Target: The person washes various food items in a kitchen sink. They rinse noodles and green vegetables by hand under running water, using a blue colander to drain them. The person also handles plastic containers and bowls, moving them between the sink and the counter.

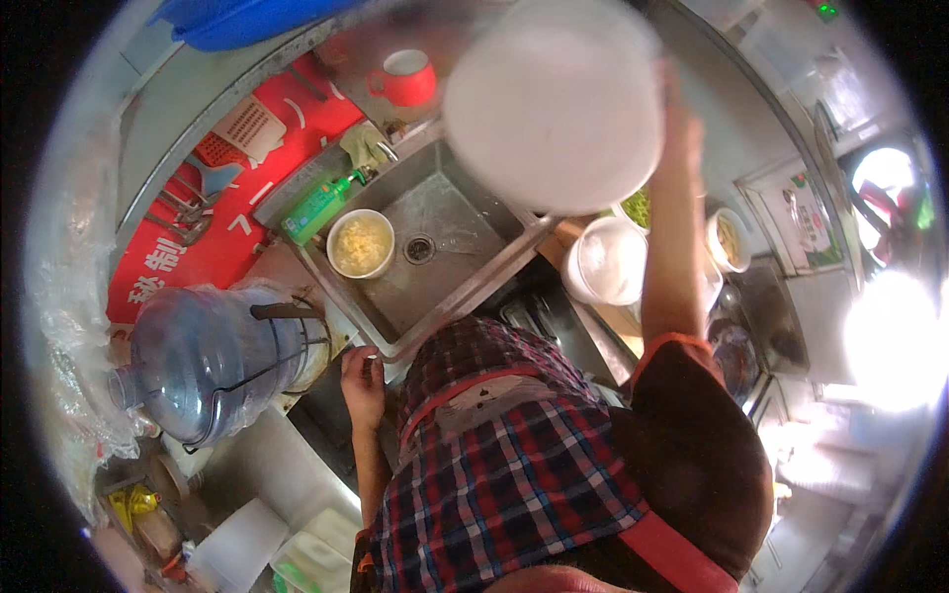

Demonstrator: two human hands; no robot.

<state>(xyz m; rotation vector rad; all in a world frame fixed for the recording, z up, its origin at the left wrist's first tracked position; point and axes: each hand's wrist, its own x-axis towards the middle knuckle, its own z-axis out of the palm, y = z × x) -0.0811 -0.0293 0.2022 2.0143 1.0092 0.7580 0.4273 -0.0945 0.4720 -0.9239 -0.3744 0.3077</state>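
Note:
My right hand [678, 111] is raised at the top right, blurred, on the edge of a large whitish round lid or plate [556, 104] held up close to the camera. Near the front left corner of the steel sink [460, 259] is my left hand [364, 374], fingers curled; a small white spot shows at the fingertips, and whether it holds something is unclear. A white bowl [361, 244] with yellow chopped food sits at the sink's left side, near the drain. Beside my right forearm stands a white tub [606, 261]. The lid hides part of the counter behind it.
A green bottle [315, 211] and a green cloth [363, 147] lie along the sink's rim. A red mug [404, 78] stands behind. At left, a large water jug [215, 363] rests in a wire frame. A bowl of pale food [726, 239] is right of my forearm.

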